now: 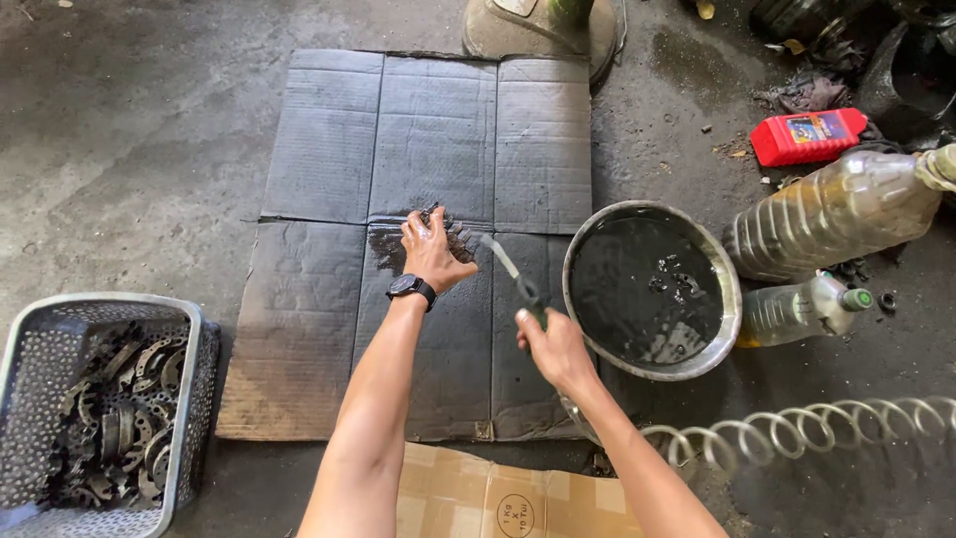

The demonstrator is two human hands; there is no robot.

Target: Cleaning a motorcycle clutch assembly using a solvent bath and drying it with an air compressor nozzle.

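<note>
On the cardboard mat (329,149), left hand (430,251) presses a gear (458,237); right hand (553,344) grips a brush (513,271); red flat bottle (807,136) far right

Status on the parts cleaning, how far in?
Done: nothing visibly set aside clean. In hand: left hand presses one toothed metal part on the wet cardboard; right hand holds a brush beside the basin of dark liquid. Left: the basket holds many parts.

Stained grey concrete floor (129,149), oily dark patches, daylight.
</note>
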